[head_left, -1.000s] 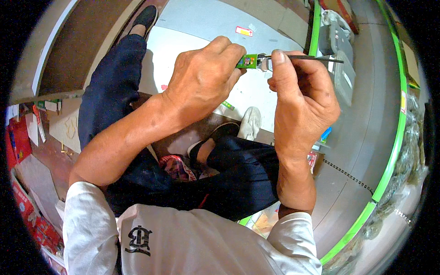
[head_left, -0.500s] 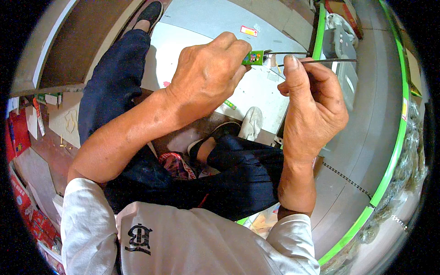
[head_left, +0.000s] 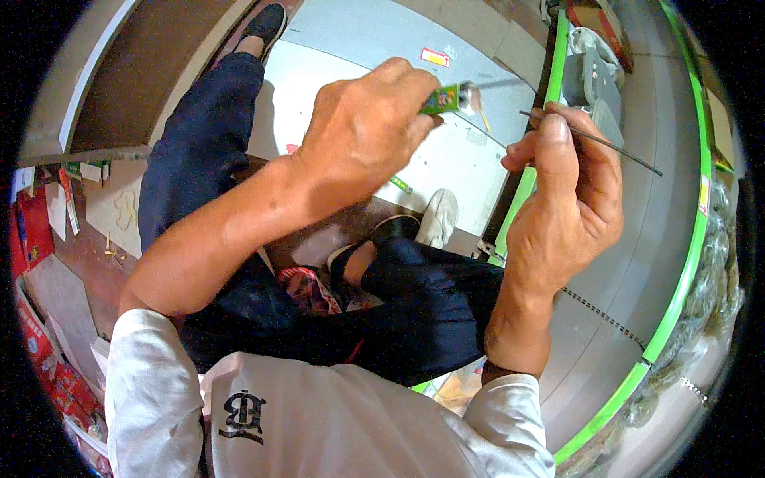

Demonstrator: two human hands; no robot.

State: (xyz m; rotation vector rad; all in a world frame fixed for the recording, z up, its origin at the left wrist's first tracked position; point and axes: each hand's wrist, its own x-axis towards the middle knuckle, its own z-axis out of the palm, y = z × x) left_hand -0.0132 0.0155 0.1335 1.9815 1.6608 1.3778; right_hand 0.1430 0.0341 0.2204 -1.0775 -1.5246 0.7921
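My left hand (head_left: 362, 119) is closed around a small green printed carton (head_left: 443, 101), its open end facing right. A blurred thin dark stick (head_left: 502, 83) juts from that end, and a pale flap hangs beside it. Level with the carton but apart from it, my right hand (head_left: 567, 195) pinches another thin dark stick (head_left: 621, 149) between thumb and fingers. This stick slants down to the right. What the sticks are made of, I cannot tell.
Below the hands lies a white board (head_left: 307, 88) bearing a red and white label (head_left: 435, 56) and a small green strip (head_left: 401, 184). A white cloth glove or sock (head_left: 437, 217) rests by my foot. A green-edged grey surface (head_left: 606, 319) runs along the right; red packages (head_left: 60, 374) sit left.
My right hand has moved right and slightly down, away from the carton. Its stick has turned from nearly level to slanting down rightward. The carton has tilted slightly, its open end rising.
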